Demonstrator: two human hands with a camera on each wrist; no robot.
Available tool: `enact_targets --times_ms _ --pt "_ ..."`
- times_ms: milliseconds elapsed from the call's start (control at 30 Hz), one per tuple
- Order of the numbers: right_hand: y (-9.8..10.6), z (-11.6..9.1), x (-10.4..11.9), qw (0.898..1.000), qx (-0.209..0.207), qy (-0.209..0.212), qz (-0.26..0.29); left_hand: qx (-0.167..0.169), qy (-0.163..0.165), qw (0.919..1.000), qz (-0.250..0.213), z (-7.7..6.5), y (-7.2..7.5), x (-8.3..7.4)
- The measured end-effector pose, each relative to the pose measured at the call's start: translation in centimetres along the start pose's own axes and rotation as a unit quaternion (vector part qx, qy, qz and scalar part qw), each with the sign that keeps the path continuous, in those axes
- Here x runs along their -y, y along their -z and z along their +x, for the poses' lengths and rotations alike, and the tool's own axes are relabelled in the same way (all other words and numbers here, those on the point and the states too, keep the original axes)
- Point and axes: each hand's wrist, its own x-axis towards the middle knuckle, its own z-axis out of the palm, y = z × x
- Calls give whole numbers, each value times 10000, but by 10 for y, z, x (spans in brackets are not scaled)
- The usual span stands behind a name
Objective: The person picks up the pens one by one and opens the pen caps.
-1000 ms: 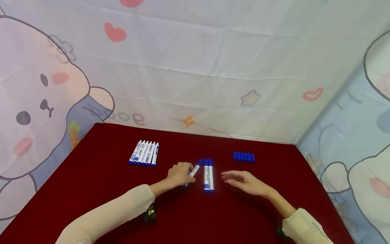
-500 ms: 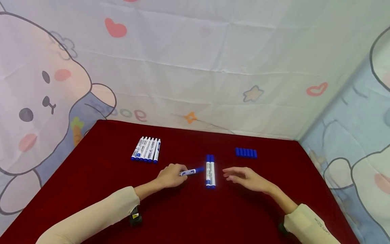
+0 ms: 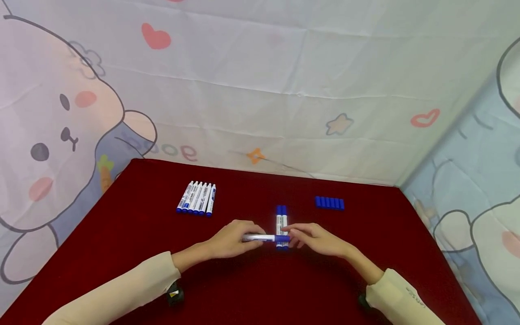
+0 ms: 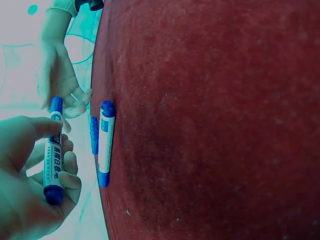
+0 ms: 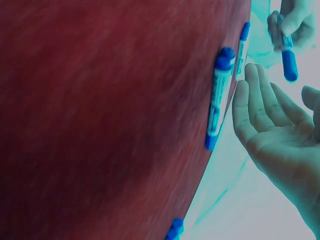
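My left hand (image 3: 229,240) grips a white marker (image 3: 260,237) between thumb and fingers. Its blue cap end points right, toward my right hand (image 3: 321,239). Held above the cloth, the marker crosses in front of two capped markers (image 3: 281,222) lying side by side. In the right wrist view, the right hand (image 5: 277,117) has extended fingers and an empty palm, apart from the held marker's cap (image 5: 290,65). The left wrist view shows the thumb pressing the barrel (image 4: 53,155) and the fingers curled behind it.
On the dark red tablecloth (image 3: 227,289), several white markers with pale tips (image 3: 197,198) lie in a row at the back left. Several blue caps (image 3: 330,203) sit in a row at the back right. A printed cloth wall (image 3: 243,90) stands behind the table.
My left hand has turned the marker from slanted to level and brought it rightward across the pair. The right hand has moved left, close to its cap.
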Motion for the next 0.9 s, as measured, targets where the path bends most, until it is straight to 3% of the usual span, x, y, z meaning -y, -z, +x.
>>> enact_targets --times_ms 133,333,900 --pt "-8 10 6 9998 164 17 59 -155 -66 9999 -29 2 2 1" --pt "-14 17 9 9993 323 129 165 -262 141 9996 9 4 3 -2" --pt "-11 9 12 9992 323 210 -106 -289 7 9996 69 19 -1 -16"
